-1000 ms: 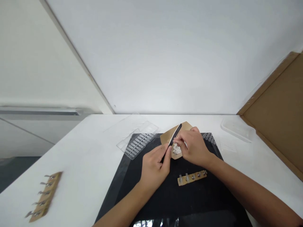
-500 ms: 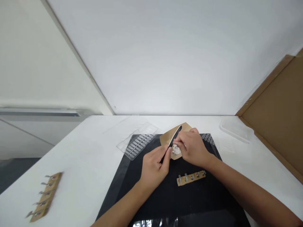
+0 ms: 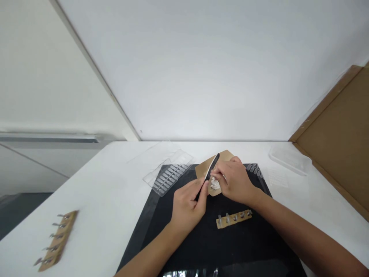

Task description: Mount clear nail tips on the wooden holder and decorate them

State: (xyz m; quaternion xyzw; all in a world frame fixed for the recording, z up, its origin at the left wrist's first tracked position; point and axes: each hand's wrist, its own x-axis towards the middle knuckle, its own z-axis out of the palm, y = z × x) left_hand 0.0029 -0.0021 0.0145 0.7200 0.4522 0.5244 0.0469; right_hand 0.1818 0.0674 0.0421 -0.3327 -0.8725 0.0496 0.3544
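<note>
Progress is looking partial to me: on the short tan strip (image 3: pixel 231 222) lying near the hands, two stubby clear pieces (image 3: pixel 227 218) are standing up, while three shiny metal posts (image 3: pixel 235 217) are seemingly waiting bare. Second tan strip (image 3: pixel 59 242), out on the smooth white table (image 3: pixel 95 215), is looking fuller, but it's blurry. Left hand (image 3: pixel 188 198) is pinching a slim black file with a pale edge (image 3: pixel 212 166) in its grip, tilting it up in front of an angular brown sheet (image 3: pixel 202 169). Right hand (image 3: pixel 234 179) is pressing its grip together right by the file; can't tell if anything tiny's inside. Crumbly-looking white scraps (image 3: pixel 215 185) are sitting on the sheet, and a thin see-through plastic tray of oval pieces (image 3: pixel 170 177) is overlapping the glossy black mat (image 3: pixel 184 242).
</note>
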